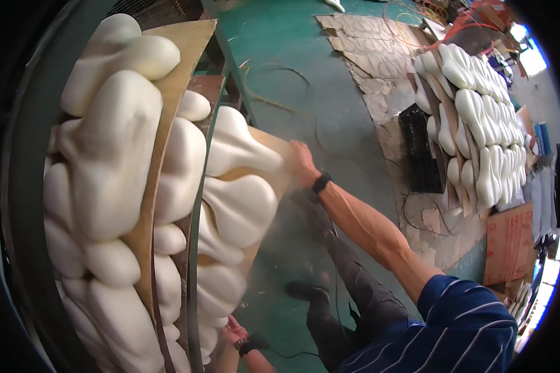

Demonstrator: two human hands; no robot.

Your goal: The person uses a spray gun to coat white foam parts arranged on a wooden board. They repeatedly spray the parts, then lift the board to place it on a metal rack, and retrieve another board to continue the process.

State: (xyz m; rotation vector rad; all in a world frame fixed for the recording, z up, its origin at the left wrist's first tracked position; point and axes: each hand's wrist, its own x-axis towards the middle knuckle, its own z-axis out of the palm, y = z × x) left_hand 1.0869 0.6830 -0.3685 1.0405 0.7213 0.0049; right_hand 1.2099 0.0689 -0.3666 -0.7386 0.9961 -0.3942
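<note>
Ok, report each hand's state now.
Left hand: at the tan board; grip cannot be told.
Right hand: closed, holding the same board's edge.

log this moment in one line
board: carries white pieces; right hand: on far corner; left hand: at near end; rack: left side

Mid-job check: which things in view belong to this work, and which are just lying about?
Belonging:
tan board, its corner in the right hand, the left hand near its lower end
white pieces on it
metal rack beside it

Apparently lying about:
floor cardboard
black crate
reddish-brown panel
</note>
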